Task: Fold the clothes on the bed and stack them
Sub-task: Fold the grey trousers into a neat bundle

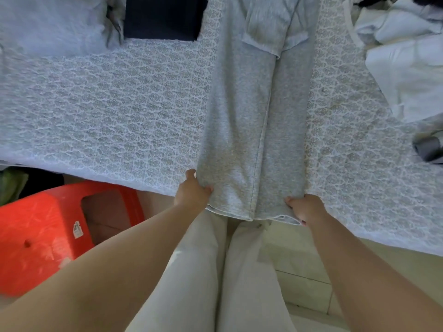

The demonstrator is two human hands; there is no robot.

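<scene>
Near bed edge: left hand and right hand grip the hem corners of the grey garment, which runs lengthwise across the bed.
Left of garment: wide stretch of patterned cover, unobstructed up to the dark folded item and the pale cloth at the far side.
Right of garment: narrower bare strip; heap of white clothes and a dark grey object bound it.
Floor, left: red plastic stool stands just beside the bed edge, close under the left forearm.
Floor, right: bare tiles.
</scene>
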